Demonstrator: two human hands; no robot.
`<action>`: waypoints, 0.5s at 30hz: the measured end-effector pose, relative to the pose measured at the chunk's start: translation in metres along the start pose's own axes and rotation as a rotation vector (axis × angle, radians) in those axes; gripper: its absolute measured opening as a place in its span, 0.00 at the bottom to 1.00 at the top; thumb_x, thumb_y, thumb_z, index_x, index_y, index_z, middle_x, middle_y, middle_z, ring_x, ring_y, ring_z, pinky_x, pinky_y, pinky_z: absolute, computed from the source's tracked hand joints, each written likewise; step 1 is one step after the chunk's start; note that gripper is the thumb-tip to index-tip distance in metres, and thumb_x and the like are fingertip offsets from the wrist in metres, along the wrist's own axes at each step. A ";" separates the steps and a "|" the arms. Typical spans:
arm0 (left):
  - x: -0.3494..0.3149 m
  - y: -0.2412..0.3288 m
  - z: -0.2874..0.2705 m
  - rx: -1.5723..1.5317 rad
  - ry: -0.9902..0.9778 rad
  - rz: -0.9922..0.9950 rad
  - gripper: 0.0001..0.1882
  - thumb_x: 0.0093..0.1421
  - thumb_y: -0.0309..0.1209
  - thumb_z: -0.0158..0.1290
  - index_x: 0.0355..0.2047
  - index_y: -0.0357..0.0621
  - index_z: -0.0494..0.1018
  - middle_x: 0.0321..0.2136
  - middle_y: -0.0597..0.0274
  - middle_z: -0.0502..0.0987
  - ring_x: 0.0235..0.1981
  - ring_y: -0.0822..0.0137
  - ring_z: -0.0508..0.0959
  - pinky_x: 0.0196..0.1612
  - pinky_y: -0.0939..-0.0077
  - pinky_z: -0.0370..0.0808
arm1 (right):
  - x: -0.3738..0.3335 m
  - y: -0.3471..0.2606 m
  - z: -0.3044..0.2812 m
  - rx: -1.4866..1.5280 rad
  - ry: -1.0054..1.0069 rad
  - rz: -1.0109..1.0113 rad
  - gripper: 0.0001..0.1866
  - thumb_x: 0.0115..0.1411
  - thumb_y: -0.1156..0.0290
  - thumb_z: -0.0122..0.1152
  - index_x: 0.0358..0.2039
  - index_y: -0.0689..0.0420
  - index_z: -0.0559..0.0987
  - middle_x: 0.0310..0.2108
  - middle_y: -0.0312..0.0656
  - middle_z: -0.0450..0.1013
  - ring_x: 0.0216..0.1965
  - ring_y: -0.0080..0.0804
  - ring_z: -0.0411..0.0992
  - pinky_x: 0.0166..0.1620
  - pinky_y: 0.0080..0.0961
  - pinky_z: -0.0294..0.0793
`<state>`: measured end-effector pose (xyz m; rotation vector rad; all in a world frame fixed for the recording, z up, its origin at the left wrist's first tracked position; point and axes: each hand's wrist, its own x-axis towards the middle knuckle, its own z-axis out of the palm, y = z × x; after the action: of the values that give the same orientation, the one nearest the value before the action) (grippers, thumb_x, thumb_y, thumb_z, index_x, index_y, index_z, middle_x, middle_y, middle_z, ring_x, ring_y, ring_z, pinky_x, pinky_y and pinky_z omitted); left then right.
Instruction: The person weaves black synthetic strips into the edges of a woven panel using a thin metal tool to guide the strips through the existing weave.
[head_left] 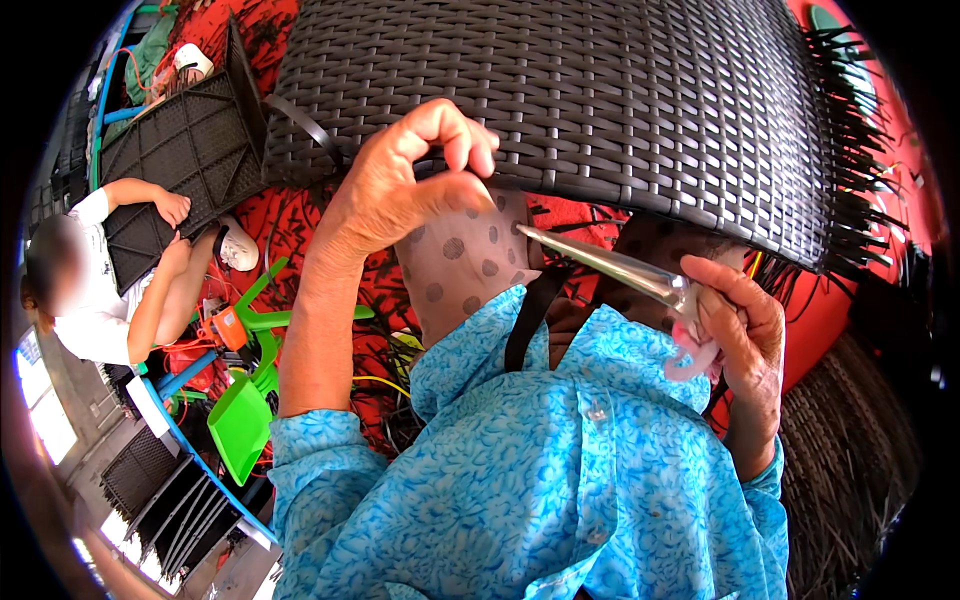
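Observation:
A large black woven panel (600, 90) of flat plastic strips spans the upper middle, over my lap. My left hand (410, 180) is at its near edge, fingers curled above and thumb below, closed on that edge. Whether a single strip is also pinched there is hidden. In my right hand (740, 325) is a pair of scissors (610, 270), with long tapered metal blades together and pinkish, clear-looking handles. The blade tips point left toward my left hand, apart from the panel. A loose black strip (305, 125) curves out from the panel's left side.
Cut strip ends fringe the panel's right side. At left, a person (95, 280) sits with a black woven piece (180, 140). A bright green dustpan (240, 425) and an orange tool (228, 328) lie nearby. Black scraps litter the red floor covering (560, 215). More dark woven material (845, 440) stands at lower right.

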<state>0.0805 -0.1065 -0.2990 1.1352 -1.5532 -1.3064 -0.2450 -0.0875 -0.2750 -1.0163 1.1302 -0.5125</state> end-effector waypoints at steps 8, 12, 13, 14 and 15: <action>0.000 0.017 0.003 0.701 -0.302 0.107 0.21 0.45 0.42 0.62 0.37 0.46 0.73 0.34 0.65 0.73 0.41 0.65 0.71 0.53 0.65 0.61 | 0.004 0.032 -0.029 -0.686 -0.533 0.177 0.14 0.52 0.74 0.57 0.40 0.63 0.73 0.26 0.48 0.75 0.23 0.34 0.75 0.27 0.30 0.73; 0.001 0.015 0.015 0.892 -0.237 0.170 0.15 0.46 0.35 0.61 0.34 0.45 0.73 0.36 0.64 0.72 0.39 0.64 0.70 0.47 0.66 0.63 | 0.004 0.063 -0.018 -0.836 -0.511 -0.279 0.14 0.50 0.76 0.53 0.40 0.59 0.70 0.30 0.48 0.73 0.34 0.45 0.73 0.34 0.40 0.72; 0.002 0.016 0.018 0.974 -0.169 0.150 0.12 0.47 0.32 0.60 0.32 0.43 0.73 0.33 0.64 0.72 0.35 0.64 0.70 0.43 0.68 0.66 | 0.003 0.071 -0.012 -0.835 -0.505 -0.277 0.14 0.50 0.76 0.53 0.40 0.59 0.70 0.30 0.48 0.73 0.34 0.45 0.73 0.34 0.40 0.72; 0.003 0.014 0.019 0.971 -0.174 0.156 0.12 0.47 0.32 0.60 0.32 0.43 0.73 0.33 0.64 0.72 0.35 0.64 0.70 0.43 0.68 0.66 | 0.001 0.080 -0.008 -0.924 -0.422 -0.277 0.14 0.51 0.77 0.52 0.41 0.59 0.69 0.31 0.49 0.73 0.36 0.46 0.73 0.36 0.39 0.72; 0.004 0.010 0.020 0.881 -0.070 0.161 0.10 0.48 0.29 0.59 0.30 0.42 0.72 0.29 0.63 0.72 0.32 0.64 0.70 0.39 0.70 0.67 | -0.001 0.086 -0.003 -1.012 -0.333 -0.272 0.15 0.51 0.77 0.52 0.41 0.59 0.68 0.33 0.51 0.72 0.37 0.47 0.72 0.37 0.38 0.72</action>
<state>0.0592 -0.1039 -0.2921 1.4289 -2.3099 -0.5288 -0.2607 -0.0463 -0.3490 -2.0624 0.9344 0.0752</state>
